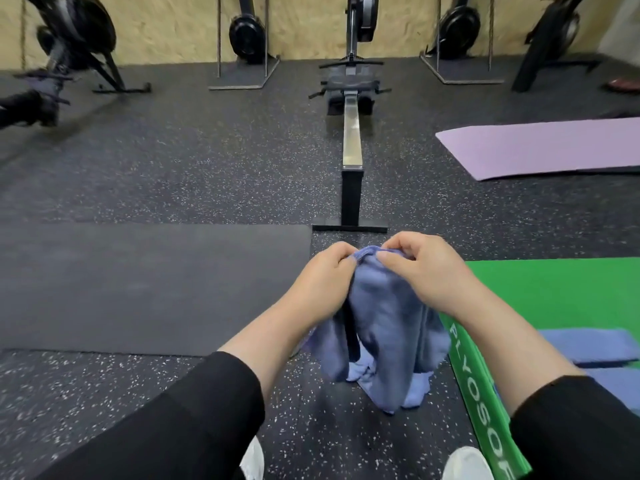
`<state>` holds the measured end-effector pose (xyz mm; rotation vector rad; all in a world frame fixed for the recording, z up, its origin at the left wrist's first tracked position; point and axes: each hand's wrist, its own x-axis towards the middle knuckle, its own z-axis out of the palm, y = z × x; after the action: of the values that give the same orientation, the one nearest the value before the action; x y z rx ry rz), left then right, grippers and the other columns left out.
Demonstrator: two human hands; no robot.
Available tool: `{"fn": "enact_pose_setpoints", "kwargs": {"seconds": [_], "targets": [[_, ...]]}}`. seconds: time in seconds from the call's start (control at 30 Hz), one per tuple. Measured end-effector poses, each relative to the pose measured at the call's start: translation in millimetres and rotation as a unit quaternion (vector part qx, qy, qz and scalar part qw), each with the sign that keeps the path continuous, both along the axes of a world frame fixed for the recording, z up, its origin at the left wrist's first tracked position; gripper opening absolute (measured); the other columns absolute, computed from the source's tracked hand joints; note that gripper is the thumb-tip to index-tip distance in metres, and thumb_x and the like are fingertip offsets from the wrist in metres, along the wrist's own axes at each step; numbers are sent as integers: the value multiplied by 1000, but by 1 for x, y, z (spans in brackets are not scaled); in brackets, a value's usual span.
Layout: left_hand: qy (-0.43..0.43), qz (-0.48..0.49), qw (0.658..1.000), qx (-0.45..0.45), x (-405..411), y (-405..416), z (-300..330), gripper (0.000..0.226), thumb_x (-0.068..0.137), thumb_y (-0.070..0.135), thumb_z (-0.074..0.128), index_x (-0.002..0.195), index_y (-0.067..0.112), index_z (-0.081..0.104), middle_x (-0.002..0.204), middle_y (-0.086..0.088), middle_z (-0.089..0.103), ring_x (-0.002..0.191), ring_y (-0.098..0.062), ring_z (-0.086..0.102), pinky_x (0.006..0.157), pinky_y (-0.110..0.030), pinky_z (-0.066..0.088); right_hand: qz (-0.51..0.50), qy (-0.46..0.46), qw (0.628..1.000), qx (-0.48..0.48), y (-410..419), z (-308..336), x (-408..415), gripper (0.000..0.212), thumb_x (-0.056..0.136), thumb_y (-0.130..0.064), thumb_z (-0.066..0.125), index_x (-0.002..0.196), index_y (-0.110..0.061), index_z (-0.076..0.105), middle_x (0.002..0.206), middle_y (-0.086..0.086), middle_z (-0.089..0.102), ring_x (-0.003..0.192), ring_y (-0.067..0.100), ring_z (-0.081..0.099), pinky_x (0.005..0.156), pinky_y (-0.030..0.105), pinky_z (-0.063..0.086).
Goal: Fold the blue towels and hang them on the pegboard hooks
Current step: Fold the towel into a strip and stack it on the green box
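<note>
Both our hands, left hand (327, 271) and right hand (420, 268), pinch top hem of blue towel (384, 327) at lower centre of frame; cloth hangs soft, light, floppy; we judge corners best hold; pegboard unseen.

Speckled black rubber floor (214, 174) underfoot, a chipboard wall (304, 22) behind. A rowing machine (352, 98) runs straight toward that wall, more rowers stand upright along it. Dark mat (138, 282) left, purple mat (547, 147) right, green plyo box (561, 292) near right.
</note>
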<state>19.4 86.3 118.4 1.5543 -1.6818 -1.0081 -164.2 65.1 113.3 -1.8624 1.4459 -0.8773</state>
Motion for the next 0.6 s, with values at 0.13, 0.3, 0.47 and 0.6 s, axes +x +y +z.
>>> {"fn": "enact_pose_setpoints", "kwargs": {"seconds": [0.13,0.3,0.47,0.6], "targets": [[-88,-36,995,-39,10,12,-11,10,93,36,63,93,29,55,80,16,64,76,-2,58,67,-20,44,3,-29,999,-27,7,4,2,15,95,-24,67,80,-26,66,73,-7,68,66,4,52,70,32,45],[-196,-10,978,-65,19,5,-18,13,93,13,48,99,24,54,94,0,67,89,-28,59,81,-44,50,-29,1,999,-42,-1,3,-5,12,96,-26,64,84,-23,65,67,-4,63,57,2,46,60,26,37],[-221,81,971,-44,45,-17,-17,14,96,23,50,85,24,59,77,7,62,82,-24,57,66,-34,41,-74,23,996,-32,-17,1,-17,13,96,-28,64,84,-23,66,71,-4,67,62,6,50,61,24,38],[-139,48,988,-35,34,-25,-10,32,95,32,58,67,21,48,60,5,53,60,-12,47,54,-28,34,-29,13,999,4,-24,1,-12,10,91,-35,70,93,-26,67,58,-8,57,54,9,43,54,27,34]]}}
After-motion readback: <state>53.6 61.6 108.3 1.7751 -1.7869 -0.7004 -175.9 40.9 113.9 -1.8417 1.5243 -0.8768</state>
